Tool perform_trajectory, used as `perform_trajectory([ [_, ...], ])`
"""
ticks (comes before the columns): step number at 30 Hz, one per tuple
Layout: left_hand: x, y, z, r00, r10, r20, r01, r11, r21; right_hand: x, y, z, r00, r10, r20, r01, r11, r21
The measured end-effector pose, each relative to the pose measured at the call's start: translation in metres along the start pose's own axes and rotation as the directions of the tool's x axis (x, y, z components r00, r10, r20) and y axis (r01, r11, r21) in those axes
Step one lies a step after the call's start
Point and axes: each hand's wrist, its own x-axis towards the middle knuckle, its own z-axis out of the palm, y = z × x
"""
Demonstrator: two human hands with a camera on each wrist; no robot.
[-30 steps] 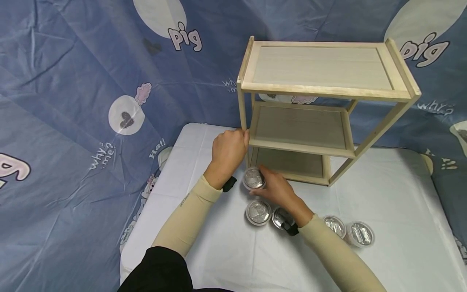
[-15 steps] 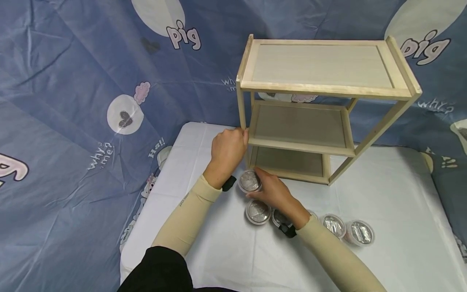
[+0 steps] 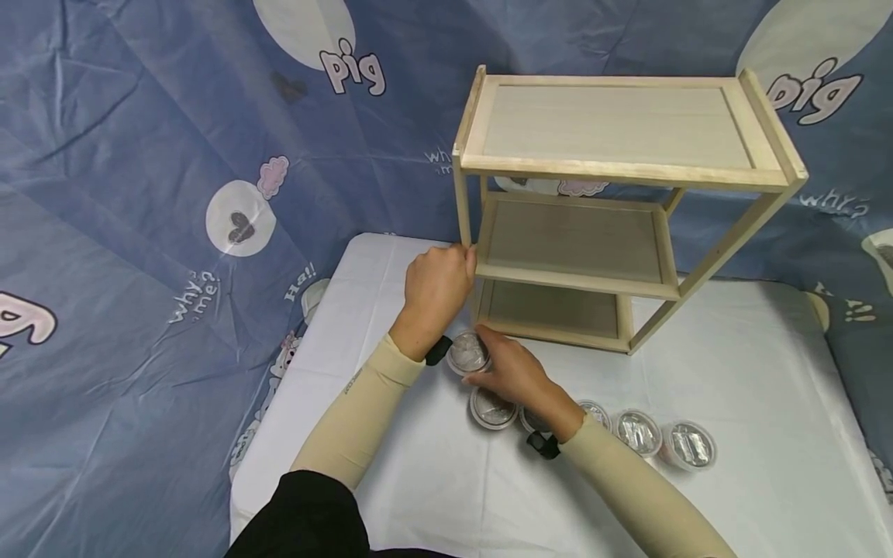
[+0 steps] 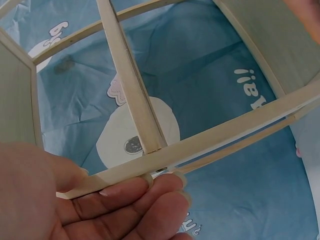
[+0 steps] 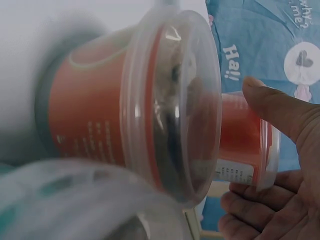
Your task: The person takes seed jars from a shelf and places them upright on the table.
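My left hand [image 3: 436, 288] grips the front left post of a light wooden three-tier shelf [image 3: 621, 172]. In the left wrist view, thumb and fingers [image 4: 127, 192] close round the wooden post [image 4: 215, 134]. My right hand [image 3: 522, 376] holds a round plastic tub [image 3: 466, 353] with a clear lid by its sides, just left of the shelf's lower front corner. The right wrist view has this tub's red side [image 5: 240, 132] between thumb and fingers. Whether its base touches the table cannot be told. A second tub [image 3: 494, 411] stands nearest the right hand.
More lidded tubs stand in a row toward the right, among them one silver-topped tub [image 3: 637, 432] and the end tub [image 3: 689, 446]; the right forearm partly covers others. A white cloth [image 3: 767, 372] covers the table. Blue printed fabric [image 3: 139, 418] hangs behind and at the left.
My right hand has moved a little left and toward me with the tub, which now sits close to the left wrist. The left hand keeps its grip on the post.
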Motion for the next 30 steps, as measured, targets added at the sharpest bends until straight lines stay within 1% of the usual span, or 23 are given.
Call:
perform_trajectory([
  [12, 0.0, -0.001, -0.002, 1.0, -0.001, 0.006, 0.001, 1.0, -0.001, 0.003, -0.004, 0.007, 0.998, -0.061, 0.004, 0.061, 0.998, -0.026],
  [21, -0.001, 0.0, -0.001, 1.0, -0.006, 0.013, 0.006, 1.0, -0.005, 0.002, -0.009, 0.013, 0.998, -0.057, 0.031, 0.059, 0.998, -0.039],
  [25, -0.002, -0.001, 0.0, 1.0, -0.011, 0.017, 0.011, 1.0, -0.006, 0.0, -0.009, 0.016, 0.997, -0.069, 0.041, 0.07, 0.997, -0.035],
  [30, 0.0, -0.001, -0.001, 1.0, -0.009, 0.019, 0.009, 1.0, -0.008, 0.001, -0.01, 0.018, 0.995, -0.092, 0.032, 0.093, 0.995, -0.04],
])
